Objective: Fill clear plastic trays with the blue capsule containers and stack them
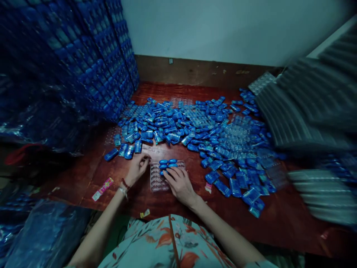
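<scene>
Blue, glossy, oblong packets (164, 162) sit in the far middle part of a clear plastic tray with rows of oval hollows (157, 183); this tray lies flat on a red-brown, glossy wooden table (167, 204), directly in front of the person, and its left columns show bare hollows. The right hand (180, 181) spreads palm down over the right part of the tray, its fingertips at the nearest of those packets; whether they pinch one or only rest on it, I cannot tell. The left hand (137, 168) is just beside the tray's far left corner, fingers bent, thumb and forefinger close to each other; whether they meet or hold something is too small to tell; a dark red beaded bracelet (125, 183) and a pale, shiny one circle that wrist.

Beyond both hands spreads a wide heap of loose, shiny blue packets (170, 128), with further clear moulded trays (235, 136) lying among them; the heap curves nearer along the right side. A tall stack of blue packs under clear film (95, 70) rises at the left; grey ribbed sheets (304, 104), blurred, are piled at the right; a pink printed strip (102, 189) lies left of the left forearm.
</scene>
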`<state>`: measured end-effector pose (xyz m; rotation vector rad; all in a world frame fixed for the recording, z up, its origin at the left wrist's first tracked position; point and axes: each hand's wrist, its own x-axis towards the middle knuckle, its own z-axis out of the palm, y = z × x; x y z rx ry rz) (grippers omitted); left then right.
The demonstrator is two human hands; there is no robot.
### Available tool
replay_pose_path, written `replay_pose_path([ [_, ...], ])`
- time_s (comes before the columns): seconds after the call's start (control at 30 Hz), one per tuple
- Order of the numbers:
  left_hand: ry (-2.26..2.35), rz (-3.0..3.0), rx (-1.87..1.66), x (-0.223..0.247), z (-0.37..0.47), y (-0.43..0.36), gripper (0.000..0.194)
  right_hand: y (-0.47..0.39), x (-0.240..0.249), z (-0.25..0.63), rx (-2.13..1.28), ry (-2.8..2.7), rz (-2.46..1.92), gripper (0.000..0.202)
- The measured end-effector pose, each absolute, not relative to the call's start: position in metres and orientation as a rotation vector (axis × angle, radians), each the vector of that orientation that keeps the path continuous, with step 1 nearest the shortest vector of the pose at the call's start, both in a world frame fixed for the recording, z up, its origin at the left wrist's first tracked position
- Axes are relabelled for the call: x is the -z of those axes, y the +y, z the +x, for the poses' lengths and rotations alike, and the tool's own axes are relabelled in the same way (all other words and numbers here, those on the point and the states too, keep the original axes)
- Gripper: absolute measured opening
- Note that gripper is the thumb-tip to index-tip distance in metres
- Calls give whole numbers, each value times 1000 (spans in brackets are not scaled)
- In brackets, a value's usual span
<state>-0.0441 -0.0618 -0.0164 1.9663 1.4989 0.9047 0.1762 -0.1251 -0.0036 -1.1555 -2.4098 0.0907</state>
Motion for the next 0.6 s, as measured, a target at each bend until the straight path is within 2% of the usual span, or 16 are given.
replay_pose_path([
  [0.17, 1739, 2024, -772, 20, -11, 12, 12, -132, -6, 180, -200, -2135, -1257, 38],
  [0.3, 1810, 1986, -675, 18, 1, 31, 9, -142, -9, 193, -343, -1919, -1369, 35],
  [0.4, 1750, 1987, -610, -1, -8, 14, 9, -153, -11, 200, -609, -1623, -1423, 29],
  [0.47, 1666, 2000, -663, -19, -10, -13, 8, -163, -15, 200, -904, -1303, -1421, 27],
  [0.53, 1451, 2020, -858, -35, 0, -50, 13, -172, -23, 196, -1230, -917, -1339, 30],
  [0.6, 1127, 2109, -791, -46, 22, -90, 12, -182, -32, 193, -1493, -565, -1177, 36],
])
